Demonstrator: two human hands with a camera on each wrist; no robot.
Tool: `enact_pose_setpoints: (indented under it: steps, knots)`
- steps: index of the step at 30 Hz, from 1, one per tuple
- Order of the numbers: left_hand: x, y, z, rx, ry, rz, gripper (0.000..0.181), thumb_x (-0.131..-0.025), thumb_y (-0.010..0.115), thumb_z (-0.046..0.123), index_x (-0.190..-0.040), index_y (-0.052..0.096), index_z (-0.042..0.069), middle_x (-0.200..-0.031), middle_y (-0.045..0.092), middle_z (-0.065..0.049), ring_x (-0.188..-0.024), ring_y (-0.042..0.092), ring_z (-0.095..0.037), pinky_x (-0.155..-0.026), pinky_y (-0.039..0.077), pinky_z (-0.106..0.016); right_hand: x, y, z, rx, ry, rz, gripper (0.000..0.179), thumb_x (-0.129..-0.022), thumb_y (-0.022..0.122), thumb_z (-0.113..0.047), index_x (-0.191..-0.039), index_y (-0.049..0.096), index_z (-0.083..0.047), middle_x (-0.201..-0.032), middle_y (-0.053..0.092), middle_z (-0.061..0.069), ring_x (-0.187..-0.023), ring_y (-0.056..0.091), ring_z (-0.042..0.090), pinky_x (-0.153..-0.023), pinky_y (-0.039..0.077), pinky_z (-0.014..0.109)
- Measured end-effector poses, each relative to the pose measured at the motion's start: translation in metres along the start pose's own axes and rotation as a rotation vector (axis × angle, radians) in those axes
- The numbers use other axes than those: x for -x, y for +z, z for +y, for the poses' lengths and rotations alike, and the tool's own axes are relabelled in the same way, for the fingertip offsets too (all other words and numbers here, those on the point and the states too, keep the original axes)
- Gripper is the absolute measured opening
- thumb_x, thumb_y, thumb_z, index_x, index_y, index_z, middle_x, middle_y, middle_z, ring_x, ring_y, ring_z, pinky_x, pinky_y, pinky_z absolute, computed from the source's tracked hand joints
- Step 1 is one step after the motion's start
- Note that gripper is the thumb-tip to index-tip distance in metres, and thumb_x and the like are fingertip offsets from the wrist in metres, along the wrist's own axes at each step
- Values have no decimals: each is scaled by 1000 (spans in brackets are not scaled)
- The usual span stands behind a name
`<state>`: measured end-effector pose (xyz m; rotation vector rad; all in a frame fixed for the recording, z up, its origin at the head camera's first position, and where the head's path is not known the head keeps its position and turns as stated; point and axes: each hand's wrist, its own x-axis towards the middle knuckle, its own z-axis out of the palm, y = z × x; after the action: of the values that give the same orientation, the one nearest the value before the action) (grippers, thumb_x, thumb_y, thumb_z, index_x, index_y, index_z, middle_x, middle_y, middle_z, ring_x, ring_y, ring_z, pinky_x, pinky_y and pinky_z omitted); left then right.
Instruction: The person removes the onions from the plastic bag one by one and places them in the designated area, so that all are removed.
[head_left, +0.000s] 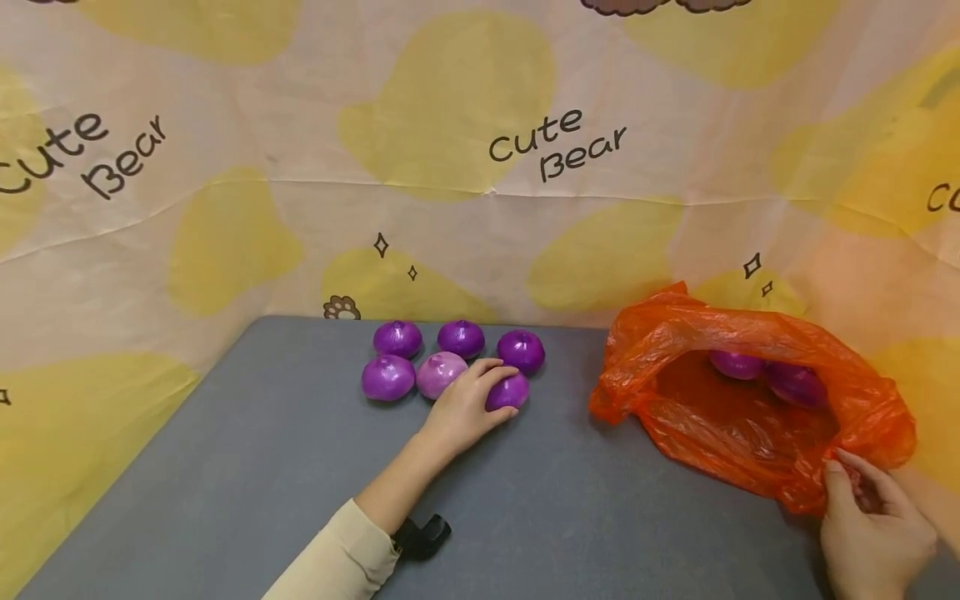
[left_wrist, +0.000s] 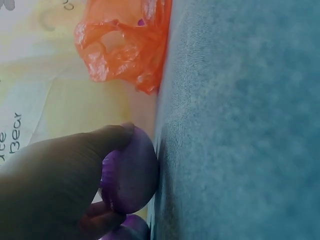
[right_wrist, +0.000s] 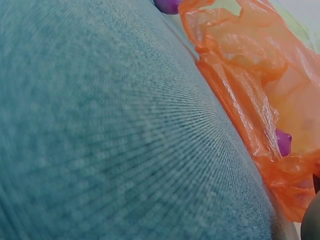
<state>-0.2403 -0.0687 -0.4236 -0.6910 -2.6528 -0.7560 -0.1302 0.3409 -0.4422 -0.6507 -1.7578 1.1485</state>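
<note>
From my station I see, in the head view, the left hand (head_left: 461, 412) just below the middle of the frame, its grip curled round an onion (head_left: 507, 393), thumb on the near side and fingers over the far side. That onion sits at the right end of the front row; a paler onion (head_left: 439, 373) lies just beside it under the hand, and a purple one (head_left: 387, 378) ends the row at left. Behind them I count a back row (head_left: 461, 339) of three, all on the grey worktop (head_left: 262, 433). I cannot tell whether the gripped onion touches the surface. At right of the frame, the right hand (head_left: 873, 525) pinches the near right edge of an orange bag (head_left: 873, 408) between thumb and fingers. The bag's mouth gapes toward me, and two more onions (head_left: 797, 385) show inside, toward its upper right. My right wrist view catches only a sliver of that hand at the lower right edge. A pale sleeve (head_left: 337, 558) enters from the bottom, and a yellow-patterned backdrop (head_left: 637, 250) fills the upper frame.
</note>
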Motion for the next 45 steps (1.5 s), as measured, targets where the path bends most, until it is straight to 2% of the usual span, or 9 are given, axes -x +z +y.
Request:
enact_pose_setpoints:
  steps: [8,14,18,25,36,41,45]
  knots:
    - [-11,9,1,-15,1,24,53,-84,83,28,-133,65,20,-140,60,-9,-131,58,-27,-110,49,-45,-3,1,7,-2,-28,-5,16,-91,73,-13,-104,79,-21,-66,53,-40,-55,44,-15,-55,35,-1]
    - [-11,11,3,-29,5,46,53,-84,83,28,-133,65,20,-139,60,-8,-129,60,-27,-107,51,-45,-3,1,6,-15,-18,-22,19,-92,73,-16,-109,79,-12,-72,57,-42,-58,49,-16,-57,39,-1]
    - [-11,12,5,-52,16,55,52,-86,81,31,-133,64,19,-139,60,-10,-126,61,-28,-105,52,-45,-2,0,6,-1,-16,-18,19,-92,72,-17,-109,79,-13,-71,56,-42,-57,48,-16,-56,38,-1]
    - [-10,13,9,-39,-40,65,59,-86,81,31,-138,59,15,-138,59,-10,-121,65,-30,-104,53,-45,-2,-1,9,10,-49,-14,18,-92,72,-14,-108,78,-10,-68,53,-40,-57,45,-15,-57,36,-1]
    - [-9,6,14,-68,-31,105,55,-82,86,29,-130,65,13,-138,60,-12,-120,65,-31,-102,54,-46,-3,1,6,-5,-88,-15,19,-92,72,-12,-108,78,-4,-69,53,-39,-56,43,-12,-56,35,1]
    - [-11,-3,27,-31,-4,183,46,-82,85,24,-123,69,12,-134,63,-8,-120,66,-27,-100,55,-42,-3,0,7,-24,-66,-12,19,-91,73,-11,-108,78,-4,-68,55,-37,-56,44,-12,-56,36,0]
    - [-16,-14,49,31,74,263,35,-84,83,20,-116,73,13,-126,69,-4,-118,66,-22,-99,56,-38,-2,1,6,-51,-61,-9,19,-90,74,-11,-107,79,-3,-70,59,-39,-56,46,-12,-56,38,0]
